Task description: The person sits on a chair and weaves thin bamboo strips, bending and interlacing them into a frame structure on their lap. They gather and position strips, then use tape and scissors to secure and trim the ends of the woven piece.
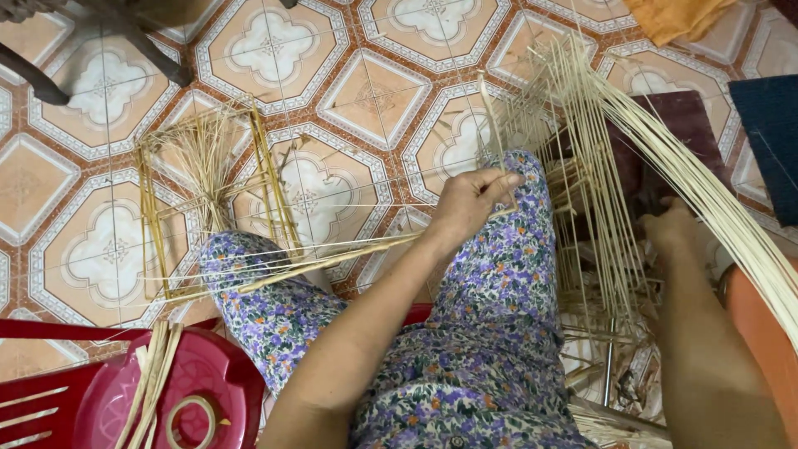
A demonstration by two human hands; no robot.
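Mid-weave on bamboo frame (582,191) propped upright past right knee over tiled floor (108,249): left hand (470,204) pinching a cross strip (349,254), right hand (669,229) behind uprights, grip unclear; likely next threading strip between uprights, steady tension needed.

Head view, looking down. The left hand (470,204) pinches a long thin cane strip (332,259) lying across the knee of the floral-print trousers (499,333). The right hand (669,229) reaches among the upright pale stakes (598,191) of an unfinished woven frame. A second straw frame (208,199) lies on the patterned tile floor (374,91). A red plastic tray (208,374) carries a tape roll (191,420).
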